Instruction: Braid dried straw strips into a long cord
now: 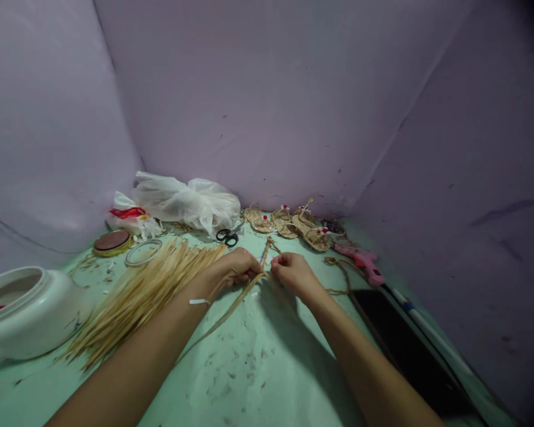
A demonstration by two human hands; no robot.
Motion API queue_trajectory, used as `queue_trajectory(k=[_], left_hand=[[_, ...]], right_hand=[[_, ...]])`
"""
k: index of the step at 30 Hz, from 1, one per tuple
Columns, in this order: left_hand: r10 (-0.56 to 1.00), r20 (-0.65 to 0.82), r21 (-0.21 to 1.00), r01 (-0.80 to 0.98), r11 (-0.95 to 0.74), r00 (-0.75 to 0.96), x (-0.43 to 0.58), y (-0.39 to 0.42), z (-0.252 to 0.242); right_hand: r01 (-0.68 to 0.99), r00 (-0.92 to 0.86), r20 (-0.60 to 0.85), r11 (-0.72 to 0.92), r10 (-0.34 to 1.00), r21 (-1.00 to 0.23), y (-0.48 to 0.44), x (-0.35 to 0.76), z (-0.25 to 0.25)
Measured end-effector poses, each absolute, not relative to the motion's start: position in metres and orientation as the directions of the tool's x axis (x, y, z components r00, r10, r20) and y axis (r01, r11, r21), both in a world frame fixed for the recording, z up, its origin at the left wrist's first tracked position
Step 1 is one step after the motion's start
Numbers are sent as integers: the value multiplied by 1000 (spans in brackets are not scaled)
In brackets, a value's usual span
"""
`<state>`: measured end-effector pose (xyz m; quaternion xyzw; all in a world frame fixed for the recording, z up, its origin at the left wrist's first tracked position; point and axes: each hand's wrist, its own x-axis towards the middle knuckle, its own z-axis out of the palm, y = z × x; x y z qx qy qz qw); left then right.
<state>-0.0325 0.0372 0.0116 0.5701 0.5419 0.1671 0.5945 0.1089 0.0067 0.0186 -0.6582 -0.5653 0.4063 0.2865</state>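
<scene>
Fibre strip (pixel 231 309) runs slantwise over the middle of the green table (pixel 249 367). Left hand (pixel 241 267): fingers closed in a pinch at the strip's upper end. Right hand (pixel 291 271): thumb and fingers drawn in to a narrow curl, just beside the left fingertips; from where I stand, I cannot tell whether a strand is gripped there.

Status of work, judged by appearance. Done: a short length of twisted cord (pixel 266 249) extends beyond the fingertips toward the wall (pixel 267 118); at least 3 woven fibre pieces (pixel 310 230) with red beads (pixel 324 230) rest at the wall's foot. Not done: the strip's tail runs flat and untwisted down beside the left forearm (pixel 160 338), and a thick bundle of loose fibre (pixel 146 296) lies next to that arm, seemingly unworked. The cord therefore appears partway formed.

Equipment: scissors (pixel 232 239) lie beyond the left hand, unheld; a pink glue gun (pixel 370 261) rests to the right, near a brown braided cord (pixel 347 274). I cannot confirm whether that cord joins the twisted length.
</scene>
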Motion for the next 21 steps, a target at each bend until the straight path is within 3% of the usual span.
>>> queue_trajectory(k=[4,6,12,15,21], left_hand=[[818,-443,868,403,290,366,-32,36,13],[831,-423,873,409,266,361,-31,35,13],[857,-376,810,575,119,352,-27,34,12],[853,-335,790,613,21,401,-30,36,13],[809,-443,697,716,40,386,-52,44,24]], right_hand=[[66,-167,-403,-398,900,-915,4,104,22],[-8,-237,-435,-450,869,-893,2,102,21],[270,-138,-403,-357,905,-894,7,105,5],[285,-97,-353,-314,931,-906,9,106,0],[252,-106,-325,-291,940,-923,9,105,-3]])
